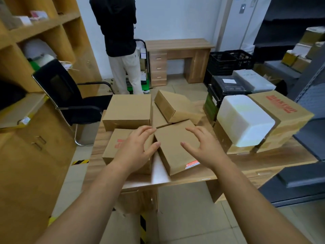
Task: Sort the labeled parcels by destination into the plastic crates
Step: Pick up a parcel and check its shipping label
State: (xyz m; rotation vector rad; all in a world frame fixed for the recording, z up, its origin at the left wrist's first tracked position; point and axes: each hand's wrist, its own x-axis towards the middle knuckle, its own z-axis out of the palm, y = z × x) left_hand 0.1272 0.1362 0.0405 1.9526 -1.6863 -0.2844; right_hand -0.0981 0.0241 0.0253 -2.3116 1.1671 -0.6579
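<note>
Both my hands were open, fingers spread, gripping nothing: the left hand (135,148) over a red-printed parcel (112,152), the right hand (207,148) over a stickered parcel (174,150) on the desk (255,161). I counted four brown parcels clustered there, a large parcel (127,111) and a tilted parcel (173,106) behind. Two black crates (222,63) stood well apart beyond a white foam box (244,120) and lettered carton (283,111).

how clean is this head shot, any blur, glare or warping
Head view: wide-angle warping bows the wooden shelf near the border; overexposure washes out the white box; the white sheet below the left hand is smeared; the red sticker is too soft to read.
</note>
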